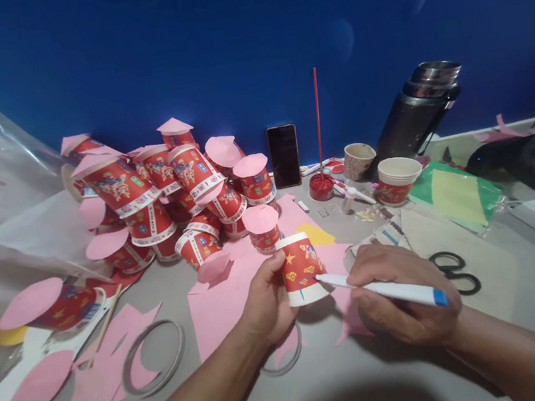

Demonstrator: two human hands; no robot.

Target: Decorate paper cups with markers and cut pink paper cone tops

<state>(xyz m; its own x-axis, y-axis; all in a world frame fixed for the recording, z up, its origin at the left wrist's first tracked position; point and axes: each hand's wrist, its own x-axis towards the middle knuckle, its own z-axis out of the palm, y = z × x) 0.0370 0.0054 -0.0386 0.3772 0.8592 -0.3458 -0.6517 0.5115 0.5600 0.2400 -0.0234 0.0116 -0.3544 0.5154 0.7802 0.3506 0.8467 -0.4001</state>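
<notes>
Held upside down in my left hand (266, 301) is a red paper cup (302, 265) with gold stars and clouds and a white band at its lower end. A short blue mark shows on that band. My right hand (402, 291) grips a white marker pen (386, 290) with a blue end; its tip meets or nearly meets the cup's side. Under the cup lie pink paper sheets (217, 302) and a yellow paper piece (316, 233). Just behind stands a red cup topped with a pink paper disc (260, 219).
A pile of red cups with pink paper tops (145, 192) fills the back left. Tape rings (127, 375) and pink scraps lie at left. Behind are a phone (284, 156), a black flask (401, 120) and stacked cups (398, 181); black-handled scissors (467, 283) lie at right.
</notes>
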